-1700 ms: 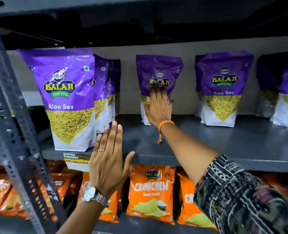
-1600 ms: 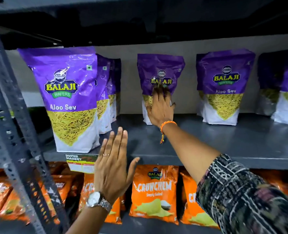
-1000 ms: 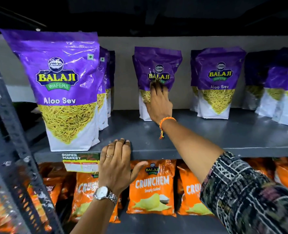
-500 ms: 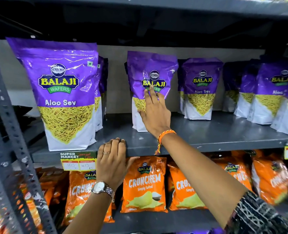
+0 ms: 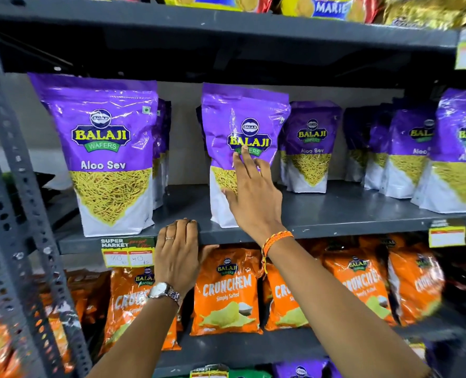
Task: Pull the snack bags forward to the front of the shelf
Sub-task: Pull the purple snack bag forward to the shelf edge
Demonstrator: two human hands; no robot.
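Right hand (image 5: 253,197): grip spread, fingers laid flat against the front of the centre purple Aloo Sev bag (image 5: 240,126), fingertips at the logo, nothing pinched. Left hand (image 5: 178,252): grip hooked over the front edge of the grey shelf (image 5: 349,214), fingers on top, thumb beneath, closed on the edge only.

Shelf observed: grey metal, with a perforated upright (image 5: 21,214) at the left. Left purple bag (image 5: 109,148) stands upright at the front edge, more bags lined up behind it. Centre bag stands upright, its base just behind the front edge, beside the left hand. Next bag to the right (image 5: 311,145) stands further back; right-hand bags (image 5: 455,154) stand nearer the front.

Orange Crunchem bags (image 5: 226,290) fill the shelf below. Price label (image 5: 128,253) is fixed to the shelf edge under the left bag. Orange thread band (image 5: 276,240) on the right wrist; watch (image 5: 162,291) on the left.
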